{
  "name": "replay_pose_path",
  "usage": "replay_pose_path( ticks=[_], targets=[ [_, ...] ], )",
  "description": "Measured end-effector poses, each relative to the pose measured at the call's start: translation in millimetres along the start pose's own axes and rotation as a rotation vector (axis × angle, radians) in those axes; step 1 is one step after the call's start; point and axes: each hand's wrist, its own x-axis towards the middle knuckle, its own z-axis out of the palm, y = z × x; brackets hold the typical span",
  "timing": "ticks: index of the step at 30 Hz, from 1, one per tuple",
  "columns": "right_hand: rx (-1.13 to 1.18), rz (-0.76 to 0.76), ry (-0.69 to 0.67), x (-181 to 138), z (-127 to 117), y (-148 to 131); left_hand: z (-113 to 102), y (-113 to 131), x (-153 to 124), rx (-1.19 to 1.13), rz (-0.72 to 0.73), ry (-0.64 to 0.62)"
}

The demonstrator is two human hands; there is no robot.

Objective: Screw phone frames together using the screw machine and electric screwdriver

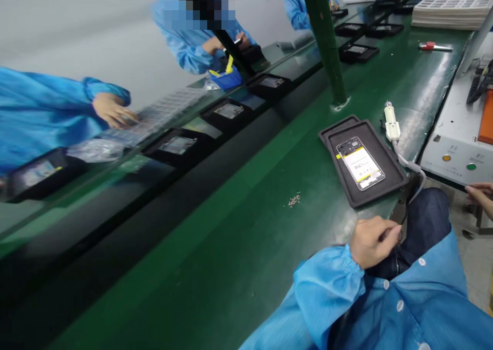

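My left hand (373, 241) is at the bench's near edge, in front of my lap, with fingers curled and thumb against them. Whatever it may hold is hidden. At the right border, part of my right hand (482, 195) shows near the front of a white machine, fingers stretched out. Beyond my left hand lies a black tray (352, 193) with an opened phone (361, 163) in it, its white battery showing. Another black tray (327, 133) sticks out from under it. A white electric screwdriver (392, 121) with a grey cable lies right of the trays. Tiny screws (295, 200) are piled left of them.
A green post (327, 47) rises from the green bench (239, 227). Black trays with phones line the sunken track (208, 134). Co-workers in blue coats (50, 114) sit across. The white machine (442, 160), a red-handled tool (435, 46) and stacked sheets (449, 19) are right.
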Motion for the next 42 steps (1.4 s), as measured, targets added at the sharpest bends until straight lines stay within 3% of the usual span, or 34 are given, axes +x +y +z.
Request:
replay_pose_path(
  ticks=[3,5,8,11,15,21,26,28,31,33,36,42],
  targets=[
    [0.134,-0.058,-0.112,-12,31,-28,-27,-11,-11,-0.051,-0.316,0.292],
    [0.197,-0.131,-0.177,-19,51,-46,-43,-23,-8,-0.190,-0.561,0.416],
    [0.297,-0.242,-0.268,-27,82,-71,-59,-38,10,-0.476,-0.849,0.389],
    [0.345,-0.280,-0.301,-28,107,-85,-62,-46,33,-0.626,-0.947,0.237],
    [0.315,-0.279,-0.289,-25,117,-86,-52,-50,44,-0.717,-0.915,0.192],
    [0.352,-0.193,-0.396,-29,114,-89,-40,-44,28,-0.767,-0.782,0.366],
    [0.340,-0.181,-0.486,-32,127,-99,-39,-44,24,-0.767,-0.711,0.413],
    [0.202,-0.293,-0.418,-34,135,-105,-38,-46,24,-0.764,-0.699,0.425],
    [-0.191,-0.510,-0.239,-40,149,-117,-36,-47,23,-0.753,-0.686,0.448],
    [-0.429,-0.574,-0.202,-44,158,-126,-35,-46,21,-0.740,-0.679,0.456],
    [-0.576,-0.591,-0.219,-45,169,-135,-32,-45,20,-0.724,-0.658,0.462],
    [-0.539,-0.463,-0.324,-28,173,-143,-30,-43,19,-0.702,-0.626,0.469]
  ],
)
